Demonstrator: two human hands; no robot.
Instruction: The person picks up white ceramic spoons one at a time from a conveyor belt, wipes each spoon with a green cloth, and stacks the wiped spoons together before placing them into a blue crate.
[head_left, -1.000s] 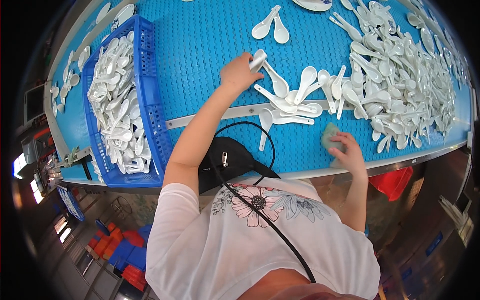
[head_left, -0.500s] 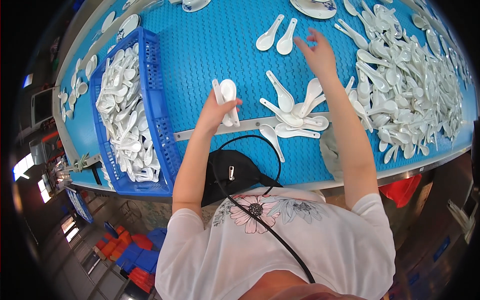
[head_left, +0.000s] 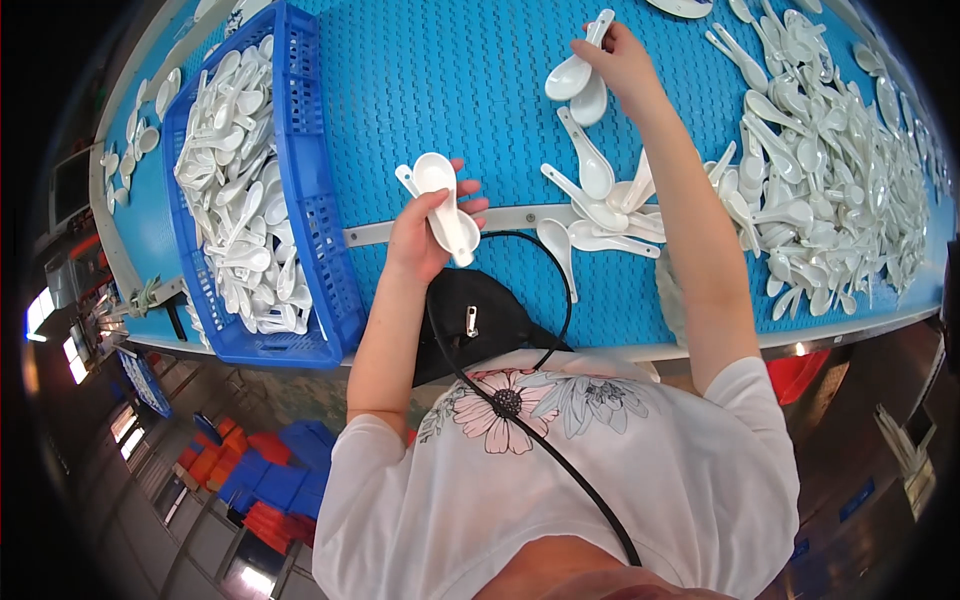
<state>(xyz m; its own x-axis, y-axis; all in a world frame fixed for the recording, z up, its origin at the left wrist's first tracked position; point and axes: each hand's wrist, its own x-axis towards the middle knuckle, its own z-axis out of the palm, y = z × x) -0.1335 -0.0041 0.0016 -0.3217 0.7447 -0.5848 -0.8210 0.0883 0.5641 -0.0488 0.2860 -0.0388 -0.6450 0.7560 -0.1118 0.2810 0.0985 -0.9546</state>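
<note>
My left hand (head_left: 418,240) is closed around white ceramic soup spoons (head_left: 435,175), at least two, stacked crosswise with their bowls at opposite ends. The thumb presses on them while the other fingers spread out behind. Farther off to the right, my right hand (head_left: 624,68) pinches two more white soup spoons (head_left: 568,78) by their handles, bowls pointing toward me and to the left. Just nearer than that hand, several loose spoons (head_left: 590,170) lie overlapping on the blue belt (head_left: 400,90), partly behind my right forearm.
A blue plastic crate (head_left: 325,240) full of white spoons stands at the left. On the right spreads a large heap of spoons (head_left: 830,200). A metal strip (head_left: 370,234) crosses the belt. Near the front edge are a black bag-like item (head_left: 490,315) and a greyish cloth (head_left: 672,300).
My right hand has taken hold of the two spoons that lay at the far middle of the belt. My left hand has turned its spoons, so the bowls now show more plainly.
</note>
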